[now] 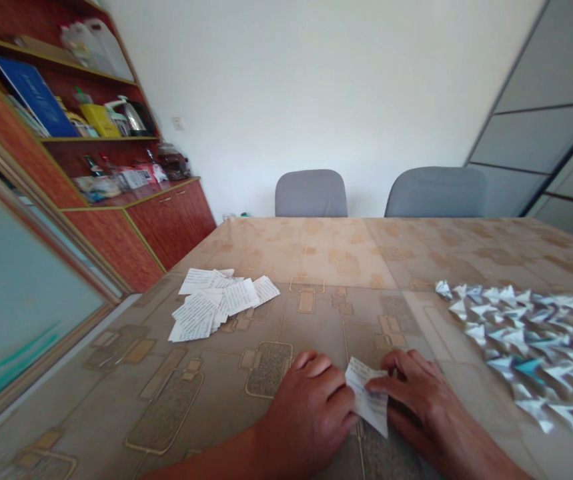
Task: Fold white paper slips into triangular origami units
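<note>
"Where's the slip?"

"Low on the table, well in from the left edge and far from the far one, between the two hands. The near edge is out of view."

"And the fingers?"

"The left hand is curled, fingers drawn in, closed at the slip's left side; its thumb is mostly hidden. The right hand has its thumb flat on the slip's right part, fingers bent close behind. Whether they press from underneath, I can't tell."

"How would it handle?"

"Like thin printed paper, I'd judge: next to no weight, limp across the middle, firmer along a crease. It should mark and tear easily, and may slide on that smooth cover."

"Best hold?"

"Its edges and corners, lightly, thumb against fingertip, one side steadied."

"What else is about?"

"A loose pile of flat slips just inside the left edge, short of the far left corner. Rows of folded pieces toward the right edge, running out of view."
</note>
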A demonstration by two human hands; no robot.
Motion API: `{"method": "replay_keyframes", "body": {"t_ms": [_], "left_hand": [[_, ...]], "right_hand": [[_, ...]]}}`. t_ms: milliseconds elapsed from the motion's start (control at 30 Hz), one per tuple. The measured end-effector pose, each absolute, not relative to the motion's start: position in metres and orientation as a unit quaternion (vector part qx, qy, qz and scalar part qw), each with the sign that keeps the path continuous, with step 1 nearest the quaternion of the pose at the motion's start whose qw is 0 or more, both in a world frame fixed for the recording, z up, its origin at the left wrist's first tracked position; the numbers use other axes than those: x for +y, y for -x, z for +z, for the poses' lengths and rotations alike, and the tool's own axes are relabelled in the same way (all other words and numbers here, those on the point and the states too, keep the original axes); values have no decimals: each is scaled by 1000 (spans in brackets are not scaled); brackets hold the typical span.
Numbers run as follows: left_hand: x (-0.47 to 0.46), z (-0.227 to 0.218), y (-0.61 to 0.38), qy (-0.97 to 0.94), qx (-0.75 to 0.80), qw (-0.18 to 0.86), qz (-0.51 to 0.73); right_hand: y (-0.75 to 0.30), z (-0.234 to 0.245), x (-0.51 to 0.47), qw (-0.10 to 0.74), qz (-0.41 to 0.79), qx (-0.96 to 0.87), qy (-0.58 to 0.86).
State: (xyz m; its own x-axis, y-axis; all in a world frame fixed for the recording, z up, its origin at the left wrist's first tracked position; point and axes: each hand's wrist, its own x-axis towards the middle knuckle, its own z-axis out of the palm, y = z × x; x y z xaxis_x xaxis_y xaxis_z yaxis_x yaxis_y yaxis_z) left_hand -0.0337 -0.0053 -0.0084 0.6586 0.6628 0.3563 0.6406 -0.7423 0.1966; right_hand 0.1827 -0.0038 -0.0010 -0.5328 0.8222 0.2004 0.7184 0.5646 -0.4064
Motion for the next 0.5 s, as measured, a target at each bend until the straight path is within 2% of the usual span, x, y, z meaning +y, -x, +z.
{"method": "replay_keyframes", "body": {"t_ms": [267, 500], "left_hand": [[2, -7, 31, -869, 420, 130, 228], [3, -9, 26, -842, 467, 138, 233]], "right_hand": [[-189, 0, 5, 194, 185, -844, 464], [-190, -5, 12, 215, 197, -815, 500]]}}
